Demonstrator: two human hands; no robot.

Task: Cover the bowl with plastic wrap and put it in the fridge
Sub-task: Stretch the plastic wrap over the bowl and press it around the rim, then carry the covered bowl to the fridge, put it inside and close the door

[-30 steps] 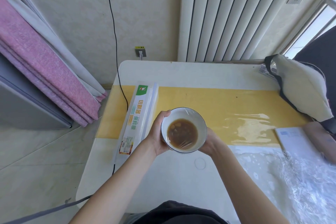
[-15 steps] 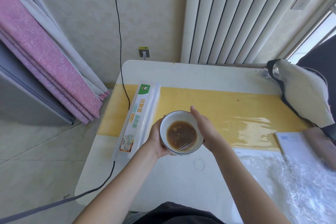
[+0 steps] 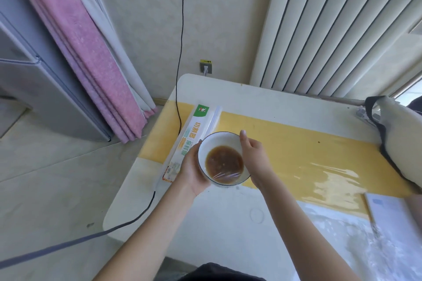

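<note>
A white bowl [image 3: 215,143] with a dark rim holds brown liquid, and clear plastic wrap [image 3: 226,175] is stretched over its top. My left hand [image 3: 193,175] cups the bowl from the left and underneath, holding it above the white table [image 3: 205,219]. Against the bowl's right side rests my right hand [image 3: 254,157], fingers straight and flat on the wall. The plastic wrap box [image 3: 194,134] lies on the table just left of the bowl. A grey fridge [image 3: 34,89] stands at the far left, its door closed.
A yellow mat [image 3: 296,148] crosses the table. A cream bag [image 3: 397,139] sits at the right edge, a notebook [image 3: 388,214] and crumpled film [image 3: 376,255] lie at the front right. A black cable [image 3: 180,52] hangs down the wall. Pink curtains [image 3: 91,52] hang beside the fridge.
My right hand slid from under the bowl's right side up along its rim. The view swung left, bringing more of the fridge into sight.
</note>
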